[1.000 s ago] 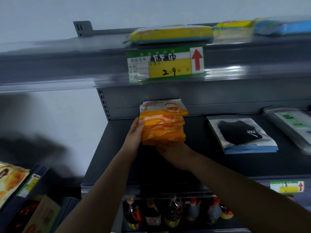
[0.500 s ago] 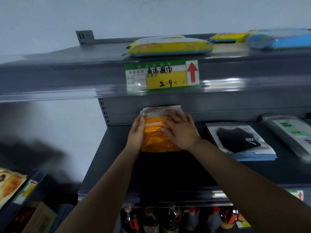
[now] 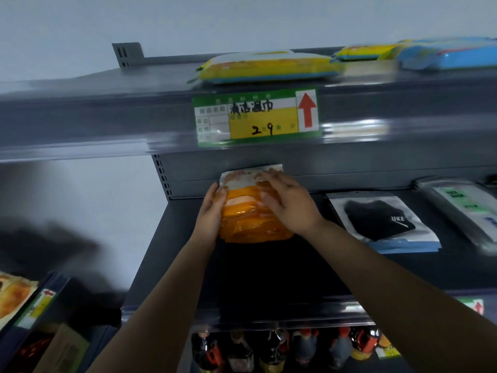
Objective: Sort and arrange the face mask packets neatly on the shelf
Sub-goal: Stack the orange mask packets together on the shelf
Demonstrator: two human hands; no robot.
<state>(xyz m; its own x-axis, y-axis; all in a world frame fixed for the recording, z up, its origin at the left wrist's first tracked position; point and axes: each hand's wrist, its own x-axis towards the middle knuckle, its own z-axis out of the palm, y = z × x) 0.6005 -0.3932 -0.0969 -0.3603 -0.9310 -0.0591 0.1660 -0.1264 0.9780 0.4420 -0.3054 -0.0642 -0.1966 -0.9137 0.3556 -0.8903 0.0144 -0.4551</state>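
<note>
The right hand has come up from under the orange packet stack to press flat-fingered on top, left hand flat against its side, squaring it left of the black mask packet

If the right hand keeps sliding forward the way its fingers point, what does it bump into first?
Probably the shelf's grey back panel, just behind the orange packets that the right hand rests on; depth is hard to judge.

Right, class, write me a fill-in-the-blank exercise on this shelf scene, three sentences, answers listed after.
1. The right hand lies flat on top of the ____ stack of packets.
2. The left hand presses the stack's ____ side.
3. The packet right of the stack shows a ____ mask.

Answers: orange; left; black
</note>
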